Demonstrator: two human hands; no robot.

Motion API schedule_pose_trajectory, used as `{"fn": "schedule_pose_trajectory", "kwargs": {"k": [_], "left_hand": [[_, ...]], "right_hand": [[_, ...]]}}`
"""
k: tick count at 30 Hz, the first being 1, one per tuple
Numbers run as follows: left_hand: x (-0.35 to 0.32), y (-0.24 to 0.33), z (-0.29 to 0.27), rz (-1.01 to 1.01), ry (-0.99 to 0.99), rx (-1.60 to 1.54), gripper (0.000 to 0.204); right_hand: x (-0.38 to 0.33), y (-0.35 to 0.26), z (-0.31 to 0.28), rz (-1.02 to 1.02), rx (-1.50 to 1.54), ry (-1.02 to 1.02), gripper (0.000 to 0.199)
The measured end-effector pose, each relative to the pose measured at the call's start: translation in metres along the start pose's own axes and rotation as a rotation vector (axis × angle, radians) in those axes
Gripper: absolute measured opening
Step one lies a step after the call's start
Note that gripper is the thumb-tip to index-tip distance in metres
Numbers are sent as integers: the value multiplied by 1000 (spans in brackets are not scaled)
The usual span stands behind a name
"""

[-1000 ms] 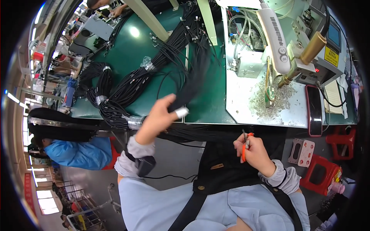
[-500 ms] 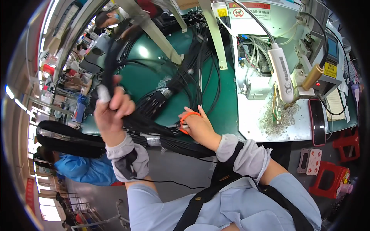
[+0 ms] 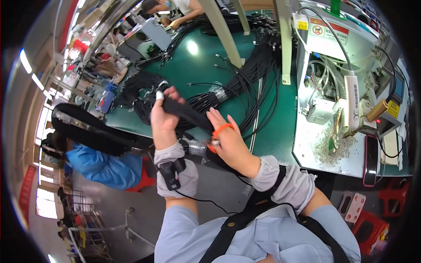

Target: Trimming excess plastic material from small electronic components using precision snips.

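While both hands grip 1 black cable bundle, a red-and-white sign marks the machine.

Your left hand was raised upright with the wrist bent back and the fingers curled shut, one fingertip taped white. Your right hand lay just right of it, palm down, fingers spread and pointing far-left. Both forearms came up from the near edge, sleeved in grey.
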State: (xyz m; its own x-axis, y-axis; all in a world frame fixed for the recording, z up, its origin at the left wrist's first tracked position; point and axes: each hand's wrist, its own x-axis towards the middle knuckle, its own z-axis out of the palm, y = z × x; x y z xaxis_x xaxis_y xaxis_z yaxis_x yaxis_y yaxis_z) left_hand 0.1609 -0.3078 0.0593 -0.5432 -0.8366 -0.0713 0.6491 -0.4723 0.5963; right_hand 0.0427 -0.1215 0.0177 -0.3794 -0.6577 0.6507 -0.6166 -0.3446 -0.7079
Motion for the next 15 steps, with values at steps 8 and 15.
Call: {"fn": "schedule_pose_trajectory", "kwargs": {"k": [8, 15], "left_hand": [[-27, -31, 47, -182, -157, 63, 30], [3, 59, 63, -8, -282, -183, 27]], "right_hand": [[17, -2, 2, 77, 37, -235, 29], [-19, -18, -18, 46, -90, -292, 28]]}}
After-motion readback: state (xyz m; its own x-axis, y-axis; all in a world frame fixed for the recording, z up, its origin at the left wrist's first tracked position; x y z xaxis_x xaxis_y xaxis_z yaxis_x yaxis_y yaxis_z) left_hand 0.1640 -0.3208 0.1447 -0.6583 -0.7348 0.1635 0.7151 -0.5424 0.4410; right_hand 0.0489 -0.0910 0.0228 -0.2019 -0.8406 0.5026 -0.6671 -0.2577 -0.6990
